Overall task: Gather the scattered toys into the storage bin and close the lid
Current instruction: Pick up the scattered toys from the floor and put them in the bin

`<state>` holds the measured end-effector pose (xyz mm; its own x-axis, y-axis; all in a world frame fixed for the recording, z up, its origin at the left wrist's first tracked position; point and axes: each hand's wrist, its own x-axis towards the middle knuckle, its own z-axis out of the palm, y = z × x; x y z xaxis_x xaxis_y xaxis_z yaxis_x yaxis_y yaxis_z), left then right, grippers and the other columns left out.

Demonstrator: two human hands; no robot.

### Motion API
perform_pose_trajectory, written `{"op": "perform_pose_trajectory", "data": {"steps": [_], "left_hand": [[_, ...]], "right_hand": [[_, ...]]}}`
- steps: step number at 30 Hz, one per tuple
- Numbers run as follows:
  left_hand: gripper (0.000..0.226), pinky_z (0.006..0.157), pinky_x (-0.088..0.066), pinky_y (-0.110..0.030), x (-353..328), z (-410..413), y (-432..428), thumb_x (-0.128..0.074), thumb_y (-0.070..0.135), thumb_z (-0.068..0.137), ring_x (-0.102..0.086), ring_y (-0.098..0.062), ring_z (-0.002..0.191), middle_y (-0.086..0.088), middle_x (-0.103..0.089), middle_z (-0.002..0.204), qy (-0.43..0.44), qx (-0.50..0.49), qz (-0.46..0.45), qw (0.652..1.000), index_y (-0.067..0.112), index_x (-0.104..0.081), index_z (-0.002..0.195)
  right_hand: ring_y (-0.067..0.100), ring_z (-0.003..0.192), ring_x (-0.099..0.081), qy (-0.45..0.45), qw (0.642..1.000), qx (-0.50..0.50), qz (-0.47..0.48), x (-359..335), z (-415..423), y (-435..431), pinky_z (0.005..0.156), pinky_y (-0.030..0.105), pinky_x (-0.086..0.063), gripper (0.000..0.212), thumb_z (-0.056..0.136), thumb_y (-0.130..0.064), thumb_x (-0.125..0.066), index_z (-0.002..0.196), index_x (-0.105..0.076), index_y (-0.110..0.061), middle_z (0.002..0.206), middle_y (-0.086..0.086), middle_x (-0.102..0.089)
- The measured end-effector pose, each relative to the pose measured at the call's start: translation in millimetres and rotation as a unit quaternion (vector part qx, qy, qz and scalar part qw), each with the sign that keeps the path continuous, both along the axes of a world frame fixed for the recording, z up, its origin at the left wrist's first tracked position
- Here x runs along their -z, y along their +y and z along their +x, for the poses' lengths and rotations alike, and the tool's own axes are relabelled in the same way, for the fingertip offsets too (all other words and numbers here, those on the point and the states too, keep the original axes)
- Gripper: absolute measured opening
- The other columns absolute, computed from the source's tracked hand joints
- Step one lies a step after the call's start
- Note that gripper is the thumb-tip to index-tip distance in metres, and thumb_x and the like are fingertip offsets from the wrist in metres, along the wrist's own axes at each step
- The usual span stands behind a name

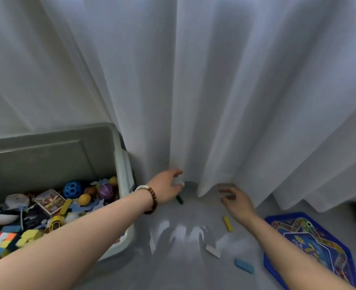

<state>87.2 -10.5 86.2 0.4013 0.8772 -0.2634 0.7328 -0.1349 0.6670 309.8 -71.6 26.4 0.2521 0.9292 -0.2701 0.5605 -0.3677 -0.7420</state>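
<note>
the storage bin [47, 164] sits on the left, against the curtain [214, 101]. it is grey inside with a pale rim, its top is open, and it is heaped with toys [47, 208]: a blue holed ball, purple and orange balls, a card box, a colour cube and yellow foam bits.

loose pieces lie on the glossy grey floor [173, 264] right of the bin. a green block [179, 199] pokes out from under the edge of the left hand [166, 186]. a yellow block [228, 223] lies just beside the right forearm. a white block [212, 251] and a blue block [244, 265] lie nearer the camera.

the left hand, with a beaded bracelet [152, 200] on its wrist, reaches to the curtain hem with fingers loosely spread, gripping nothing. the right hand [236, 200] is palm down at the hem with fingers bent. something dark shows under them, and it cannot be told whether they hold it.

the curtain folds hang to the floor and close off the far side. a blue printed tray [311, 248] lies along the right edge. open floor runs between the bin and the tray.
</note>
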Motion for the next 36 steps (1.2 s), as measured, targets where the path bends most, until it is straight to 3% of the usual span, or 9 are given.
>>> {"op": "perform_pose_trajectory", "data": {"steps": [5, 8, 14, 19, 22, 29, 36], "left_hand": [[0.056, 0.109, -0.026, -0.023, 72, 22, 23, -0.043, 0.022, 0.097, -0.032, -0.023, 0.137, -0.008, -0.028, 0.152, 0.150, 0.034, -0.074, 0.985, 0.016, -0.021, 0.147], [0.060, 0.110, -0.027, -0.025, 102, 28, 33, -0.041, 0.022, 0.097, -0.029, -0.025, 0.139, -0.008, -0.020, 0.155, 0.194, 0.060, -0.106, 0.973, 0.020, -0.011, 0.149], [0.062, 0.109, -0.027, -0.026, 119, 45, 68, -0.054, 0.019, 0.092, -0.031, -0.023, 0.138, -0.007, -0.029, 0.151, 0.192, 0.088, -0.082, 0.974, 0.015, -0.024, 0.146], [0.074, 0.113, -0.029, -0.031, 138, 38, 93, -0.063, 0.016, 0.084, -0.030, -0.024, 0.137, -0.005, -0.027, 0.151, 0.229, 0.103, -0.075, 0.965, 0.021, -0.022, 0.147], [0.076, 0.111, -0.029, -0.027, 152, 39, 95, -0.066, 0.017, 0.083, -0.032, -0.024, 0.136, -0.007, -0.029, 0.150, 0.224, 0.111, -0.076, 0.965, 0.020, -0.025, 0.146], [0.091, 0.111, -0.025, -0.025, 173, 38, 113, -0.073, 0.023, 0.077, -0.027, -0.023, 0.139, -0.006, -0.022, 0.152, 0.208, 0.101, -0.010, 0.973, 0.024, -0.017, 0.148], [0.099, 0.110, -0.029, -0.027, 184, 41, 124, -0.082, 0.034, 0.065, -0.031, -0.023, 0.136, -0.002, -0.030, 0.147, 0.215, 0.131, -0.038, 0.967, 0.021, -0.025, 0.145]], "right_hand": [[0.014, 0.104, -0.053, 0.021, 1.000, -0.019, 0.002, 54, 10, 11, 0.086, 0.019, -0.039, 0.031, 0.091, -0.013, -0.056, 0.121, -0.059, -0.018, 0.125, 0.000, -0.055], [0.010, 0.108, -0.048, 0.050, 0.998, -0.047, 0.008, 83, -4, 15, 0.094, 0.018, -0.038, 0.036, 0.093, -0.016, -0.054, 0.128, -0.052, -0.021, 0.130, -0.002, -0.050], [0.011, 0.127, -0.041, 0.037, 0.988, -0.151, -0.005, 115, -18, 30, 0.102, 0.016, -0.031, 0.050, 0.091, -0.024, -0.058, 0.138, -0.041, -0.026, 0.140, -0.004, -0.041], [0.013, 0.136, -0.034, 0.045, 0.989, -0.144, -0.001, 113, -10, 60, 0.110, 0.022, -0.028, 0.065, 0.090, -0.026, -0.059, 0.146, -0.025, -0.026, 0.149, -0.005, -0.031], [0.013, 0.134, -0.035, 0.034, 0.990, -0.136, -0.008, 116, -2, 68, 0.110, 0.028, -0.032, 0.068, 0.089, -0.029, -0.060, 0.147, -0.023, -0.028, 0.148, -0.005, -0.032], [0.014, 0.128, -0.041, 0.048, 0.992, -0.114, 0.013, 121, 4, 73, 0.103, 0.024, -0.037, 0.069, 0.087, -0.026, -0.064, 0.144, -0.027, -0.029, 0.144, -0.004, -0.036], [0.014, 0.124, -0.044, 0.059, 0.992, -0.109, 0.021, 127, -1, 80, 0.096, 0.022, -0.039, 0.072, 0.083, -0.028, -0.068, 0.143, -0.029, -0.028, 0.141, -0.003, -0.038]]}}
